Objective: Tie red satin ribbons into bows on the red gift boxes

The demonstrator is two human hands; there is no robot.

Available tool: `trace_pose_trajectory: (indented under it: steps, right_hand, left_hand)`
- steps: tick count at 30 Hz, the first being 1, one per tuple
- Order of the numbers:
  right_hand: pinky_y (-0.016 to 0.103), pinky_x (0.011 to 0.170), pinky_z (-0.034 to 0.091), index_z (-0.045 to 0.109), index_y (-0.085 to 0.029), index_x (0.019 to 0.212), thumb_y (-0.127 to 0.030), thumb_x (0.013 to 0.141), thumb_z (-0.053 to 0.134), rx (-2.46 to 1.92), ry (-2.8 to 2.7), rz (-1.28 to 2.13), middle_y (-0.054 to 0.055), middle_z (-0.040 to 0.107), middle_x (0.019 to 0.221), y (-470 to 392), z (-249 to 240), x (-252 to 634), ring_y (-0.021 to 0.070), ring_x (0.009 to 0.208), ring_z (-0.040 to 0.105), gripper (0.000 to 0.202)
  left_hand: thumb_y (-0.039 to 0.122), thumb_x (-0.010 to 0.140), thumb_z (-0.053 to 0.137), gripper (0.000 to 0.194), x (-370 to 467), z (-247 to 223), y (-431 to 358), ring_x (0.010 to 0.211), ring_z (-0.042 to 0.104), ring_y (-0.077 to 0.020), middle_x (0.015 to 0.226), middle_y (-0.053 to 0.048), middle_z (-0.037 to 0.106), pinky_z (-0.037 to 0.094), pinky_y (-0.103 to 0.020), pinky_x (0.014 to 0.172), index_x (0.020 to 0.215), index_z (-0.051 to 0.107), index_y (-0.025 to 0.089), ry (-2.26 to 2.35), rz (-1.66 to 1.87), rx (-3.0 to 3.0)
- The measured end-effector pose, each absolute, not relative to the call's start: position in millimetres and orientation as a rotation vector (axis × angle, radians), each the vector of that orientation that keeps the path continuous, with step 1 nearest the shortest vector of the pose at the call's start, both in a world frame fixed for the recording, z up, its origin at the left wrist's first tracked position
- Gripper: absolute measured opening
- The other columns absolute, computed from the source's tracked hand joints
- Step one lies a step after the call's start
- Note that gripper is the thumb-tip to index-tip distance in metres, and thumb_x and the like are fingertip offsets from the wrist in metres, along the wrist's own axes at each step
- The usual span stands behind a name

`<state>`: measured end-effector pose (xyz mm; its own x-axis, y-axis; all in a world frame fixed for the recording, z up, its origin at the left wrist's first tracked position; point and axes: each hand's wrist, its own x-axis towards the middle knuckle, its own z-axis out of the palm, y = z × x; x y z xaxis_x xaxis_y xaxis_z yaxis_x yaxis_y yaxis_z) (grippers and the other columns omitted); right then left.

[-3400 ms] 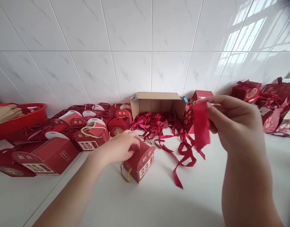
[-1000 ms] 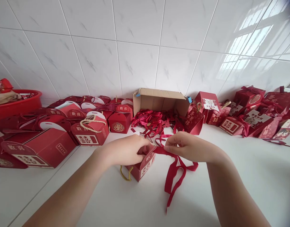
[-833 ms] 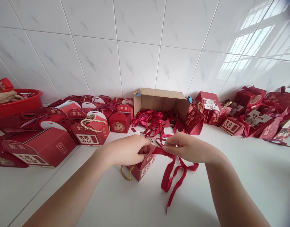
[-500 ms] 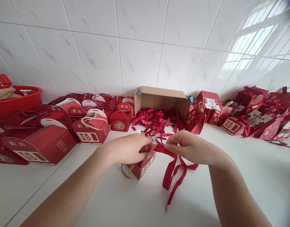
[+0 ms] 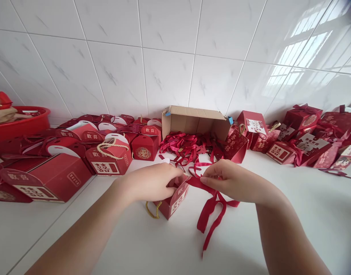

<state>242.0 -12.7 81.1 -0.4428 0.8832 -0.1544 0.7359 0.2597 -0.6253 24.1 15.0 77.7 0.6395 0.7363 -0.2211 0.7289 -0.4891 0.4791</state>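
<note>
- White marble-patterned tile wall (image 5: pixel 164 72) behind a white worktop (image 5: pixel 135 248); window reflection (image 5: pixel 314 46) at upper right.
- Left hand (image 5: pixel 155 181) half-closed, bent over the top of a red gift box (image 5: pixel 165 209) and holding it, some fingertips hidden.
- Red gift box at mid-worktop, well forward of the back edge, with a gold cord (image 5: pixel 156 216) looped out at its near left side.
- Right hand (image 5: pixel 229 180) closed to a thumb-and-forefinger pinch on a red ribbon (image 5: pixel 197 184), stretched toward the box; contact impossible to tell.
- Below that hand, loose ribbon tails (image 5: pixel 204 219) trailing over the worktop.
- Near the back edge, an open cardboard box (image 5: pixel 197 112), spilling heaped ribbons (image 5: pixel 187 145).
- Toward the left end, crowded boxes (image 5: pixel 81 177) and a red basin (image 5: pixel 29 125), another person's hand (image 5: pixel 4 115) over it.
- Toward the right end, clustered boxes (image 5: pixel 303 118), some bow-tied.
</note>
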Motion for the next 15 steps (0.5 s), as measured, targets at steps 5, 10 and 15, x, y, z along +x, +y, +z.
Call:
trace_pose_trajectory:
  steps: [5, 10, 15]
  right_hand:
    - [0.025, 0.04, 0.014, 0.023, -0.018, 0.056, -0.045, 0.085, 0.044, -1.564, -2.337, 0.939, -0.004, 0.02, 0.052, -11.7, 80.7, 239.5, 0.0065, 0.045, 0.017, 0.044]
    - [0.025, 0.039, 0.013, 0.022, -0.018, 0.056, -0.043, 0.084, 0.045, -1.585, -2.37, 0.972, -0.004, 0.021, 0.051, -11.2, 79.5, 239.4, 0.0061, 0.043, 0.017, 0.044]
    - [0.025, 0.039, 0.013, 0.023, -0.018, 0.055, -0.041, 0.082, 0.047, -1.585, -2.376, 0.965, -0.004, 0.021, 0.05, -10.4, 80.4, 241.6, 0.006, 0.043, 0.017, 0.043]
  left_hand:
    - [0.025, 0.075, 0.051, 0.02, 20.6, 78.6, 16.4, 0.063, 0.059, -0.0158, 0.079, 0.001, 0.067, 0.035, -0.023, 0.047, 0.089, 0.065, 0.028, 1.158, 0.033, 2.322]
    - [0.023, 0.075, 0.051, 0.025, 20.7, 83.0, 14.5, 0.063, 0.06, -0.0152, 0.08, 0.002, 0.068, 0.036, -0.022, 0.047, 0.094, 0.066, 0.03, 1.148, 0.04, 2.31]
    - [0.024, 0.075, 0.051, 0.026, 21.7, 84.0, 14.0, 0.061, 0.06, -0.0149, 0.082, 0.001, 0.067, 0.036, -0.022, 0.047, 0.095, 0.066, 0.029, 1.173, 0.043, 2.336]
